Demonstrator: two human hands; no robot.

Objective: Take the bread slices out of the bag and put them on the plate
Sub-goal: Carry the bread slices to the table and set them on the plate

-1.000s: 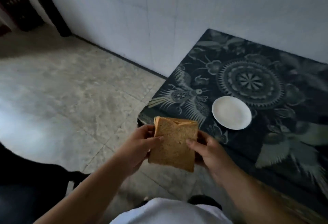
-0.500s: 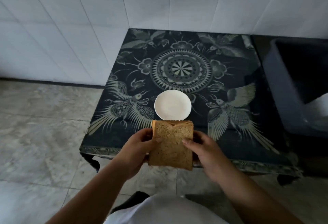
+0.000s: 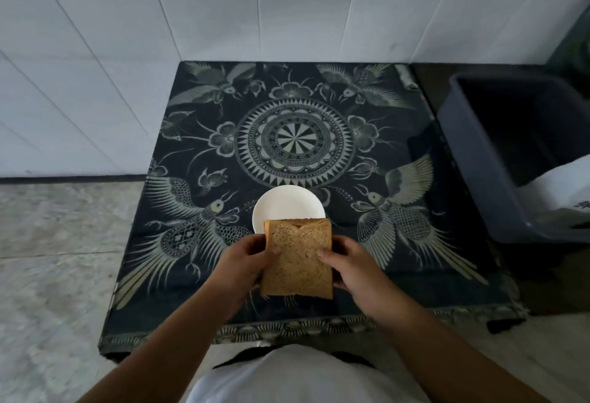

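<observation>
Both hands hold a stack of brown bread over the near part of the surface.

Left hand point(image 3: 245, 262) grips the left edge of the stack of brown wholemeal bread slices point(image 3: 298, 259), thumb on the front face; right hand point(image 3: 352, 267) clasps the right edge the same way. Stack is upright, tilted slightly, held above the dark patterned cloth-covered surface point(image 3: 319, 108). Whether a clear bag wraps the slices: cannot tell. Round white plate point(image 3: 285, 206) sits bare on the surface just beyond the bread, its near rim hidden behind the stack. Dark grey plastic bin point(image 3: 510, 160) stands at right, white material inside.
</observation>
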